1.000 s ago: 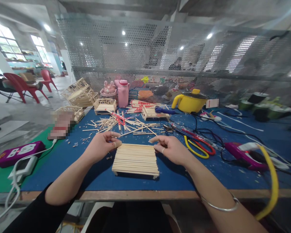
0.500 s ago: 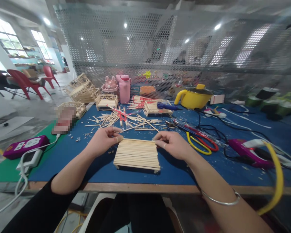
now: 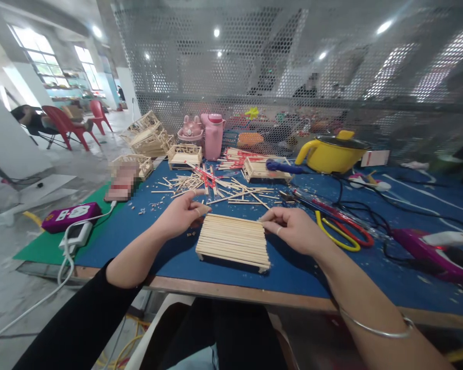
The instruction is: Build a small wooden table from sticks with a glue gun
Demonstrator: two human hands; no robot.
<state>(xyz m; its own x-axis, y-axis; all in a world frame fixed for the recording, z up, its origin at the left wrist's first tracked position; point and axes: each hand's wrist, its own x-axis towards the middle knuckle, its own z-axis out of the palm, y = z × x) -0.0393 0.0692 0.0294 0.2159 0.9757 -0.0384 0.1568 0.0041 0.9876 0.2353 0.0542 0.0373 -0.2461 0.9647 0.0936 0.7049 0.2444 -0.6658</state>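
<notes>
A small platform of pale wooden sticks (image 3: 233, 240), laid side by side on low legs, rests on the blue table mat in front of me. At its far left corner is my left hand (image 3: 183, 213), thumb and index finger apart, close to the stick ends. My right hand (image 3: 291, 228) is closed at the far right corner, with thumb and fingertips against the ends of the sticks. Finger covers or tape show on some fingertips. Behind the platform lies a pile of loose wooden sticks (image 3: 241, 192), some in red-and-white wrappers.
Several stick-built frames (image 3: 185, 155) stand at the back, beside a pink bottle (image 3: 213, 137). A blue-handled tool (image 3: 283, 167) lies on one frame. At right are yellow-and-red-handled scissors (image 3: 337, 234), a yellow pot (image 3: 334, 155), cables and a purple power strip (image 3: 428, 252). A phone (image 3: 121, 182) charges at left.
The view has swung left, so the scene sits further right. My left hand's thumb and index finger have moved apart at the corner. The right hand stays at its corner.
</notes>
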